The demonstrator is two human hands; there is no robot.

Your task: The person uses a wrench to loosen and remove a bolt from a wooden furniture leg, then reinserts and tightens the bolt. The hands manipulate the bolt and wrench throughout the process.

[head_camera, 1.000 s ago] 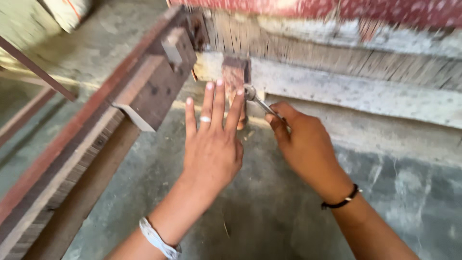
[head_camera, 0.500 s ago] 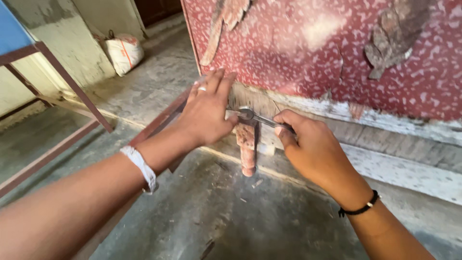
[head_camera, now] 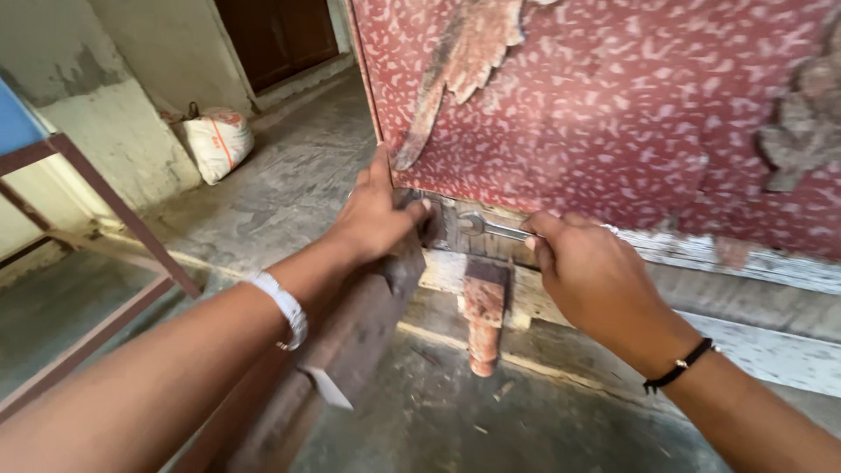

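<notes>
My right hand (head_camera: 589,278) grips a small metal spanner (head_camera: 487,227), whose open jaw sits against the dark lower rail of a red speckled panel (head_camera: 613,114). My left hand (head_camera: 375,213) rests at the panel's bottom left corner, fingers pressed on the rail where a dark wooden side beam (head_camera: 350,337) meets it. A short turned reddish wooden leg (head_camera: 484,320) stands on the floor just below and between my hands.
A pale wooden plank (head_camera: 771,346) runs under the panel to the right. A white sack (head_camera: 217,143) leans on the wall at the back left. A brown metal frame (head_camera: 105,263) stands at the left. A dark door (head_camera: 276,39) is at the back.
The view has lifted and closed in on the panel. My left hand slid from the leg to the panel's corner. My right hand keeps the spanner, its jaw now on the rail.
</notes>
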